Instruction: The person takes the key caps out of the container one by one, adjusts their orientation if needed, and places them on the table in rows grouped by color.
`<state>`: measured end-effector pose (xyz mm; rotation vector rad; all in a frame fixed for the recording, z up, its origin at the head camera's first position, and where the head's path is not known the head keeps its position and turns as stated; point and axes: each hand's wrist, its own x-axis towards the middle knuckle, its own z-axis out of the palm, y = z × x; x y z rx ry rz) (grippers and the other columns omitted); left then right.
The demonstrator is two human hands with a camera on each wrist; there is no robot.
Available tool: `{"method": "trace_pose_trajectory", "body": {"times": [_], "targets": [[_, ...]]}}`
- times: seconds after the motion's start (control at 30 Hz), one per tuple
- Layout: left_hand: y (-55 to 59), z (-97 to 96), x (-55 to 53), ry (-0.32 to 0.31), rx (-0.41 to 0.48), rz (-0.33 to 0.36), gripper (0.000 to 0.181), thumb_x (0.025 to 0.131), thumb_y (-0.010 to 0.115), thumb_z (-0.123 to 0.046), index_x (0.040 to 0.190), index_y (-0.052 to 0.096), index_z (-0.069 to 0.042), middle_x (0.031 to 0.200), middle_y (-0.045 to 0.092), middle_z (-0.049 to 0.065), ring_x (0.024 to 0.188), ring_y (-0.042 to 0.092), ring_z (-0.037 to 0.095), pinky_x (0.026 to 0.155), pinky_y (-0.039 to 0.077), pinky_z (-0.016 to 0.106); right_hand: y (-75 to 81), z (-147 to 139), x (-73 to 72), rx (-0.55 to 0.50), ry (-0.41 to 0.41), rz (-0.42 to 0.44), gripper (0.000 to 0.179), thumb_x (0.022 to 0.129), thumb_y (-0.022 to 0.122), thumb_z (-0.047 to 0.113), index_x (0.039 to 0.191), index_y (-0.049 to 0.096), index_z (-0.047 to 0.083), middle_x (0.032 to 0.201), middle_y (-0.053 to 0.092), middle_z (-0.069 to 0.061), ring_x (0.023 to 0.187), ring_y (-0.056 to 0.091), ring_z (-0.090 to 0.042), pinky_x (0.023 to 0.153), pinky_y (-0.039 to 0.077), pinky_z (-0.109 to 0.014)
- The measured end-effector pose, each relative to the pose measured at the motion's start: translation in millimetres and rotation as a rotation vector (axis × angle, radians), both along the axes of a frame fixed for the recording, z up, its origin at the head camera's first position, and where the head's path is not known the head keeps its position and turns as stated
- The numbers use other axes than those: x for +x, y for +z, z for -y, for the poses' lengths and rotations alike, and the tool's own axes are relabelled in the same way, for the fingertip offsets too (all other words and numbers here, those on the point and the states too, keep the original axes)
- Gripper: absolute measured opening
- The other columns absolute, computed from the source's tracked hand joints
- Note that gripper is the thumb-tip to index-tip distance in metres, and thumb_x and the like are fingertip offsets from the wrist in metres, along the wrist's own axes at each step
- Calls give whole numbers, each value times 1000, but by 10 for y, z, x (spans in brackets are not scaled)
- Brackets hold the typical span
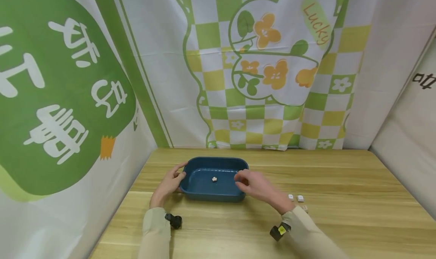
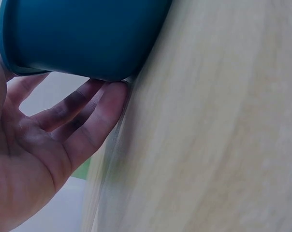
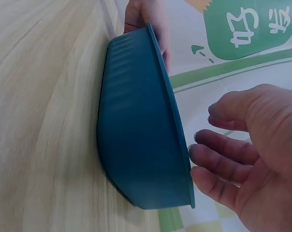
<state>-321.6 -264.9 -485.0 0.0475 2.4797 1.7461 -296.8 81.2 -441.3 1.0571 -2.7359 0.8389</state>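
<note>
A dark blue rectangular tray point(image 1: 218, 197) stands on the table with one small whitish piece point(image 1: 214, 179) lying on its bottom. My left hand point(image 1: 170, 183) holds the tray's left end, thumb at the rim. In the left wrist view, the fingers point(image 2: 100, 118) press against the tray's outer wall point(image 2: 83, 38). Over the tray's right rim hovers my right hand point(image 1: 257, 185), fingers loosely bent and thumb apart from them. Nothing shows between them in the right wrist view, where the hand point(image 3: 252, 154) is beside the tray's rim point(image 3: 172, 106).
Two small white keycap-like pieces point(image 1: 300, 198) lie on the wooden table point(image 1: 340, 179) right of the tray. A beige piece point(image 1: 304, 208) is partly hidden by the right forearm. Printed cloth point(image 1: 218, 96) hangs behind the table and along both sides.
</note>
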Motion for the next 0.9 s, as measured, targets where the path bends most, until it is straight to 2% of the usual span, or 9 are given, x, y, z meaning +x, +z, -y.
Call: {"method": "trace_pose_trajectory", "body": {"times": [0.2,0.33,0.53,0.7,0.9], "targets": [[1,8,-2,0,4,2,50,105,44,-19,154,32,-20,136,48,36,80,70,27,65,60,45,1,163,-64,15,14,4,16,97,61,19,110,69,14,90,65,5,76,58,-5,66,51,-22],[6,0,-12,-4,11,-1,51,105,44,-19,155,31,-18,134,48,37,80,70,28,66,60,49,-16,262,-104,28,17,47,20,98,61,21,115,68,13,91,66,4,75,58,-6,66,50,-23],[-6,6,-8,-10,-10,-11,49,105,45,-19,154,34,-20,131,51,36,79,71,29,63,60,44,-104,402,-168,30,34,166,28,98,60,21,122,64,9,98,68,-2,80,61,-10,68,51,-25],[12,-1,25,-2,-10,-7,49,105,45,-21,153,35,-22,132,51,35,80,71,29,63,60,41,-164,493,-222,67,33,183,29,98,61,23,124,64,11,102,70,-2,86,64,-12,71,52,-27],[15,-7,22,0,-23,-16,49,105,45,-19,153,35,-21,133,51,35,77,71,27,63,60,41,-166,564,-270,92,20,195,28,98,61,23,124,64,13,102,70,-3,83,62,-11,70,51,-27]]}}
